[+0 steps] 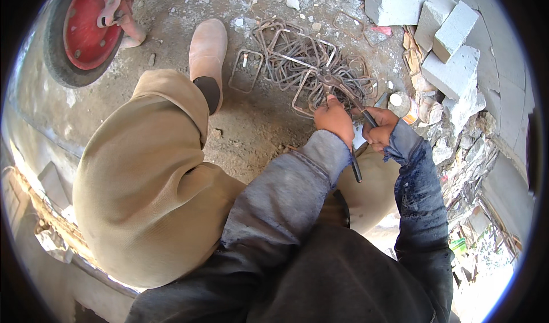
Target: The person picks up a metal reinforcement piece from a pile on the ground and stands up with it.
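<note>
Both of my hands are closed on a pair of long-handled pincers (pixel 346 89), whose metal head lies against a heap of bent steel stirrups (pixel 291 60). My left hand (pixel 334 121) is wrapped round one side of the tool, thumb toward the head; a dark handle end sticks out below it. Beside it, my right hand (pixel 382 127) grips the other dark handle. Whether the jaws hold a bar is too small to tell. The stirrups are rusty, roughly rectangular and tangled together on the ground. One loose stirrup (pixel 246 71) lies at the heap's left, near my shoe (pixel 208 48).
A red wheel (pixel 86 28) with a black tyre stands at the far left. Grey blocks (pixel 452 51) are piled at the upper right by a wall. Near my right hand are a clear jar-like container (pixel 398 102) and broken rubble (pixel 463 145). Small stones dot the ground.
</note>
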`<state>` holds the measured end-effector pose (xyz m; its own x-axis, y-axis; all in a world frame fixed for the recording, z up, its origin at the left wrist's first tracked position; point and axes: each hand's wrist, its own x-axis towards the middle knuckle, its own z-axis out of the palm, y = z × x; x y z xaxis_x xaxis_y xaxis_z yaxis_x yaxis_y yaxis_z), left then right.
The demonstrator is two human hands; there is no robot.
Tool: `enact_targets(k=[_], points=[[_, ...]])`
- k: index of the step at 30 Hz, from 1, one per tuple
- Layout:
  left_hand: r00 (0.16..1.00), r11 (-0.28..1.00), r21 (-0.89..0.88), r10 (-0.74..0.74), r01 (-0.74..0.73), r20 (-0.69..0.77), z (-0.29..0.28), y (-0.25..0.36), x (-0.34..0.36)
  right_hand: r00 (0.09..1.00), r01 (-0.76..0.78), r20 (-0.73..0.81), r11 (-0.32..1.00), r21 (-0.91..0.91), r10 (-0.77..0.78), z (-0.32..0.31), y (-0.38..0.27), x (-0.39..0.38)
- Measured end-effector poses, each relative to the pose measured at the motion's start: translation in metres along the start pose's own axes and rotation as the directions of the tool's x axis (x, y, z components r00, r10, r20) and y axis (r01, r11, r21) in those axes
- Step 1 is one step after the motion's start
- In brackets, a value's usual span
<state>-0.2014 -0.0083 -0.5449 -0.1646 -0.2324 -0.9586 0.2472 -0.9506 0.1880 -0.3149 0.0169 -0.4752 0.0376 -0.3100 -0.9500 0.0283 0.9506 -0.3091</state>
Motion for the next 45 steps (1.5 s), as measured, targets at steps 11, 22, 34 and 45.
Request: enact_targets(k=[11, 22, 34, 45], points=[[0.992, 0.993, -0.064, -0.096, 0.102, 0.079, -0.013, 0.010, -0.007, 0.980, 0.070, -0.170, 0.980, -0.185, -0.102, 0.035, 0.005, 0.004], [0.994, 0.977, -0.203, 0.040, -0.061, -0.104, -0.002, 0.008, -0.011, 0.987, 0.134, -0.150, 0.774, 0.619, -0.051, 0.044, 0.034, -0.006], [0.835, 0.981, -0.102, -0.084, 0.165, 0.544, -0.039, -0.010, 0.014, 0.979, 0.042, -0.133, 0.795, -0.605, -0.153, 0.015, 0.044, -0.029], [0.984, 0.986, 0.138, 0.065, -0.088, 0.167, 0.015, 0.019, -0.048, 0.989, -0.074, -0.127, 0.996, 0.046, 0.080, 0.042, 0.027, -0.043]])
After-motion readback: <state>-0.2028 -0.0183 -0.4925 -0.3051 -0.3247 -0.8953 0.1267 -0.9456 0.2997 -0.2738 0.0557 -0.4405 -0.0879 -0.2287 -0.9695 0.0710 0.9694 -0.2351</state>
